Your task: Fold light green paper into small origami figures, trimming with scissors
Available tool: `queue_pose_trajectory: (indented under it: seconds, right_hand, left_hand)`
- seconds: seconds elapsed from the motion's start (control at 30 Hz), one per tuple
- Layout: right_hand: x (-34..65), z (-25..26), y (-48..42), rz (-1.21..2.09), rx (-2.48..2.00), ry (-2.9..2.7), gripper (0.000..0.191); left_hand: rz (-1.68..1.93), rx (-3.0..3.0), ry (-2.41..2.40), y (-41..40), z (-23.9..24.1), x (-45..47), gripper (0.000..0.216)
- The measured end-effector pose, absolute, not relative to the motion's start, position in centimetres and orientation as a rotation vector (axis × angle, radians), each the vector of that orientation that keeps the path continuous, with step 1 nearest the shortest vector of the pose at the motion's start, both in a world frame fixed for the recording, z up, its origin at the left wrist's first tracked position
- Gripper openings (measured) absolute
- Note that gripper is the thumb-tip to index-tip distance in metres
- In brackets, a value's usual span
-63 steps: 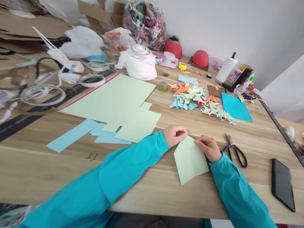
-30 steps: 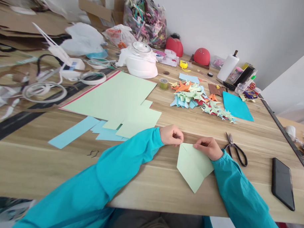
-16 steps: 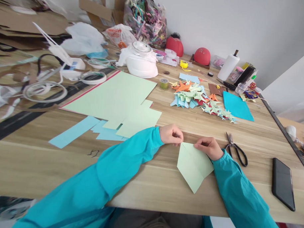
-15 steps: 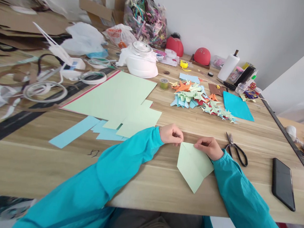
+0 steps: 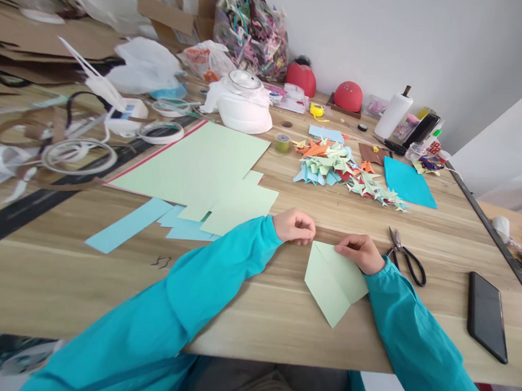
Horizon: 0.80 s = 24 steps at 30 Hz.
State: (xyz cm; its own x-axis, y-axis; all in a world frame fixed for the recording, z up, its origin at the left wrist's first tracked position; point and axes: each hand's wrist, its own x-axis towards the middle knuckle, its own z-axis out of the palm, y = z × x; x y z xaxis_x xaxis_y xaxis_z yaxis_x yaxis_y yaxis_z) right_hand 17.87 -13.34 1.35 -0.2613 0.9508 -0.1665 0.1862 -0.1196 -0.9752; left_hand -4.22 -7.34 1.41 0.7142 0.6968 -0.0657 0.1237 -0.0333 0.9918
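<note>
A pale green sheet of folded paper [image 5: 333, 278] with visible crease lines is held at its upper right edge by my right hand [image 5: 362, 253], thumb on top. Its lower corner points toward the table's front edge. My left hand [image 5: 295, 226] is curled closed right at the sheet's upper left corner; whether its fingertips grip that corner or sit just off it is hard to make out. Black-handled scissors [image 5: 402, 254] lie just right of my right hand. Left of my left hand are pale green sheets [image 5: 193, 170] over light blue paper strips [image 5: 129, 225].
Folded paper stars and shapes [image 5: 330, 161] in several colours are heaped beyond my hands. A turquoise sheet [image 5: 409, 181] lies behind the scissors. A black phone [image 5: 488, 316] rests at right. Coiled white cable [image 5: 78, 155], a white router [image 5: 127, 116] and bags crowd the left.
The green paper has shifted slightly up and tilted a little. My left fingertips have risen slightly at its corner. My right hand keeps its hold.
</note>
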Motion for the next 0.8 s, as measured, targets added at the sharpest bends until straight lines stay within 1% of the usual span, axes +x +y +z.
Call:
queue_pose_trajectory:
  seconds: [0.23,0.37,0.53,0.67,0.8]
  right_hand:
    - [18.0,1.4,-13.3,1.436,-1.300,-1.462,0.029]
    - [17.8,1.2,-13.2,1.341,-1.306,-1.398,0.029]
    - [17.6,0.9,-13.2,1.238,-1.326,-1.290,0.031]
    - [17.5,0.8,-13.2,1.257,-1.311,-1.253,0.032]
    - [17.4,0.7,-13.1,1.268,-1.297,-1.234,0.032]
  left_hand:
    - [0.560,1.633,0.662,-7.4,0.7,-3.4,0.033]
    - [0.549,1.526,0.672,-7.3,0.5,-3.1,0.040]
    - [0.458,1.487,0.713,-7.5,0.5,-2.7,0.033]
    - [0.590,1.398,0.743,-7.5,0.3,-2.2,0.028]
    - [0.664,1.312,0.753,-7.6,0.2,-2.0,0.027]
